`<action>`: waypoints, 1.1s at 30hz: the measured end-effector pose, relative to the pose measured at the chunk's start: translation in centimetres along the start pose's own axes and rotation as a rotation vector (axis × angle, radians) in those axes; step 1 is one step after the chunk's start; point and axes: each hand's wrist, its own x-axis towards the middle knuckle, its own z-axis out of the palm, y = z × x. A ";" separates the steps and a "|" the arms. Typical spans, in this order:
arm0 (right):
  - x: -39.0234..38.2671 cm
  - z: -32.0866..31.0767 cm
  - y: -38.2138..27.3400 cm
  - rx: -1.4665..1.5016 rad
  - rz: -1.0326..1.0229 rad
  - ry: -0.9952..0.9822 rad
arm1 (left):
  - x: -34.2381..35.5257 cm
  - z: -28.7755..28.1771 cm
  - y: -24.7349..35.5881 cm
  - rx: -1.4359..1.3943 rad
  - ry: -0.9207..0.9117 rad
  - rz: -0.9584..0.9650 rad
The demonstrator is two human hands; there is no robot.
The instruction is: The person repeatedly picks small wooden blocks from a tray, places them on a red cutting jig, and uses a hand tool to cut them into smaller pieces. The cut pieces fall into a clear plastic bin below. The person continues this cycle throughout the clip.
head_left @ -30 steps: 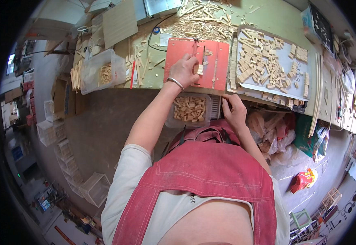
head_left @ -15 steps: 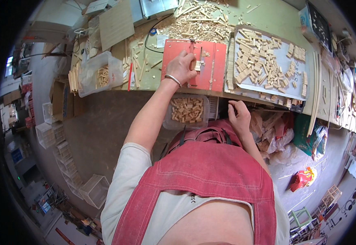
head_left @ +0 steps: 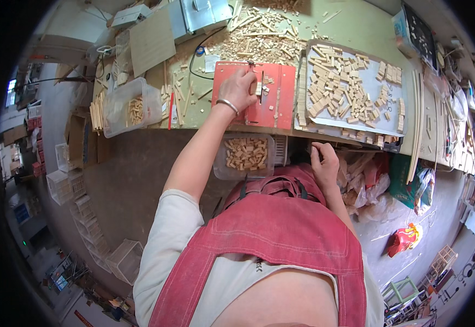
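Note:
My left hand (head_left: 237, 91), with a metal bangle at the wrist, is over the red board (head_left: 285, 98) on the bench. Its fingers are pinched around a small wooden block (head_left: 256, 88), right beside a thin dark slot (head_left: 262, 80) in the board. Small wooden offcuts (head_left: 267, 80) lie just right of that slot. Below the bench edge, in front of my apron, my right hand (head_left: 325, 165) has its fingers curled together. Whatever those fingers might hold is too small to make out.
Right of the board, a tray (head_left: 316, 117) carries many wooden blocks. A clear bin (head_left: 221, 170) of blocks sits below the bench edge; another plastic bin (head_left: 118, 111) stands at left. Wood scraps (head_left: 264, 41) heap behind the board. A red stick (head_left: 171, 110) lies left of it.
The whole view has shifted slightly, so the bench appears a little lower. My left hand stays at the board, its wooden block now closer to the slot. My right hand's fingers have drawn closer together.

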 end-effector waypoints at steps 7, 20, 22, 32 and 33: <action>0.6 -4.2 3.8 -0.050 0.019 0.077 | -8.5 0.2 2.9 0.077 -0.023 0.055; 8.3 -14.1 12.9 -0.128 0.057 0.133 | -21.8 4.1 9.8 0.228 0.082 -0.253; 11.1 -14.6 15.4 -0.200 0.054 0.102 | -23.2 6.0 10.7 0.252 0.073 -0.370; 24.8 -11.5 17.2 -0.625 0.166 -0.390 | -27.6 11.9 15.7 0.162 0.019 -0.688; 25.1 -11.3 17.3 -0.631 0.166 -0.401 | -28.2 12.1 15.9 0.155 0.018 -0.714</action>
